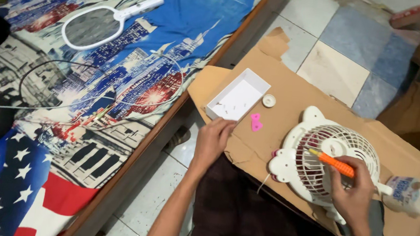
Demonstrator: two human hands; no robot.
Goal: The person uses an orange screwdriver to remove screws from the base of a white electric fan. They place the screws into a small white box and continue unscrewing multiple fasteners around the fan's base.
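A small white fan with a round grille and ear-shaped lobes lies face up on a sheet of brown cardboard. My right hand rests on the fan's right side and holds an orange screwdriver, its tip pointing into the grille. My left hand reaches to the near corner of a shallow white tray that holds several tiny screws; its fingers are curled at the tray's edge, and I cannot tell if they pinch a screw. A pink plastic piece and a white round cap lie between tray and fan.
A white plastic bottle lies right of the fan. Left is a bed with a printed city-pattern sheet, a white racket-shaped swatter, thin cables and a wooden bed edge. Tiled floor lies beyond the cardboard.
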